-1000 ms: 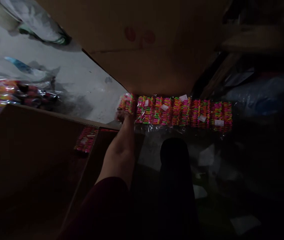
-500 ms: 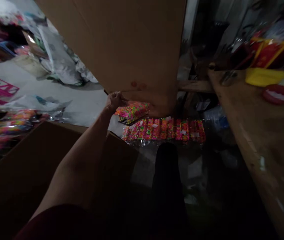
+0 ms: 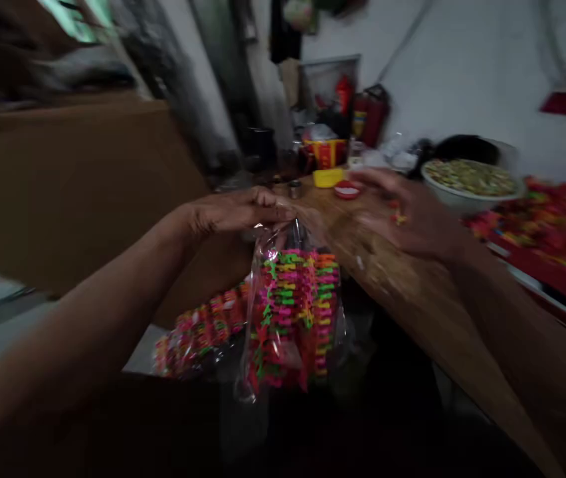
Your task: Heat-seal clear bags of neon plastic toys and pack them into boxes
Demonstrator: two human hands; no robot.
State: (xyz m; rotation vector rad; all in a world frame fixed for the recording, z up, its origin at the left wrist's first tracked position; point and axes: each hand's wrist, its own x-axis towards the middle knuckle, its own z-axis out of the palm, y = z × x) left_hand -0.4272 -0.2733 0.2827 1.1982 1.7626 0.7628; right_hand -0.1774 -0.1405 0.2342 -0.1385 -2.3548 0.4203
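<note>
Left hand (image 3: 243, 211) pinches the crinkly clear packet (image 3: 290, 318) of neon pieces, centre frame, beside the wooden tabletop (image 3: 407, 295) edge; right hand (image 3: 407, 212) spread open.

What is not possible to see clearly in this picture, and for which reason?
Head view only:
1. The bag of neon pieces, pinched at its top by the left hand: the pieces are too small and blurred to identify.
2. The right hand: blurred; whether it touches the bag cannot be told.
3. The packets behind the bag: partly hidden by it, the rest dark.
4. The bowl on the table: contents blurred.
</note>
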